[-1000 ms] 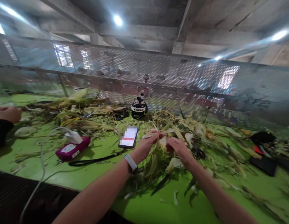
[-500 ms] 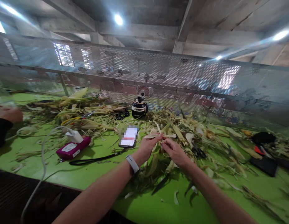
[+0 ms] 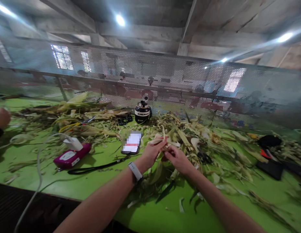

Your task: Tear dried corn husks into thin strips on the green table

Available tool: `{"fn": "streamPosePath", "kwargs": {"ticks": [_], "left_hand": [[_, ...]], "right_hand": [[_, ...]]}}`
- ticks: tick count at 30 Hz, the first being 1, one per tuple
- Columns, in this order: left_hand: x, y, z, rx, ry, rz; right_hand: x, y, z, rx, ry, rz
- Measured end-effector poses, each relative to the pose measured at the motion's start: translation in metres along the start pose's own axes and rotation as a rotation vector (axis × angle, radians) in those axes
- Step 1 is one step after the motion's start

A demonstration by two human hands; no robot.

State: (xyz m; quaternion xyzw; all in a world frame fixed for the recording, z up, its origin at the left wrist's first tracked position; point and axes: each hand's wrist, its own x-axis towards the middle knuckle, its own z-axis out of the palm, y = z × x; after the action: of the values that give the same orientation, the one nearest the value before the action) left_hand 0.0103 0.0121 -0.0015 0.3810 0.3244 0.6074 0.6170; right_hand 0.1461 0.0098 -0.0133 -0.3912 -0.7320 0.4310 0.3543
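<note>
Pale corn husk strips (image 3: pixel 156 141) are pinched between my two hands, one piece poking out to the left and another upward. My left hand (image 3: pixel 151 153), with a light watch strap on its wrist, is closed around them, thumb and fingertips together. Close beside it, my right hand (image 3: pixel 176 158) has its fingers curled and pressed at the same husk pieces. Exactly which fingers hold which strip is hidden. A pile of corn husks (image 3: pixel 184 131) lies just behind and around my hands, with black-handled scissors (image 3: pixel 204 157) to the right of them.
A phone (image 3: pixel 132 142) with a black strap lies left of my hands. Further left is a magenta power strip (image 3: pixel 72 156) with a white charger and cable. A black bottle (image 3: pixel 142 112) stands before the perforated metal screen (image 3: pixel 111 69). Another person's hand (image 3: pixel 1 118) shows far left.
The view has shifted slightly, so the table items sit a little further left. My hands stay together on the husk strips; the other person's hand has moved toward the left edge.
</note>
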Motion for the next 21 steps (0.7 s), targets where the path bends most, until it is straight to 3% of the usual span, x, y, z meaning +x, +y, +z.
{"fn": "streamPosePath", "kwargs": {"ticks": [4,11,21], "left_hand": [[0.001,0.001,-0.002,0.134,0.043,0.108],[0.005,-0.005,-0.009,0.238,0.027,0.14],[0.007,-0.006,-0.01,0.151,-0.01,0.106]], "right_hand": [[-0.003,-0.006,0.001,-0.116,-0.004,-0.046],[-0.009,-0.018,-0.001,-0.565,0.093,-0.304],[-0.01,-0.018,-0.007,-0.682,0.183,-0.372]]}}
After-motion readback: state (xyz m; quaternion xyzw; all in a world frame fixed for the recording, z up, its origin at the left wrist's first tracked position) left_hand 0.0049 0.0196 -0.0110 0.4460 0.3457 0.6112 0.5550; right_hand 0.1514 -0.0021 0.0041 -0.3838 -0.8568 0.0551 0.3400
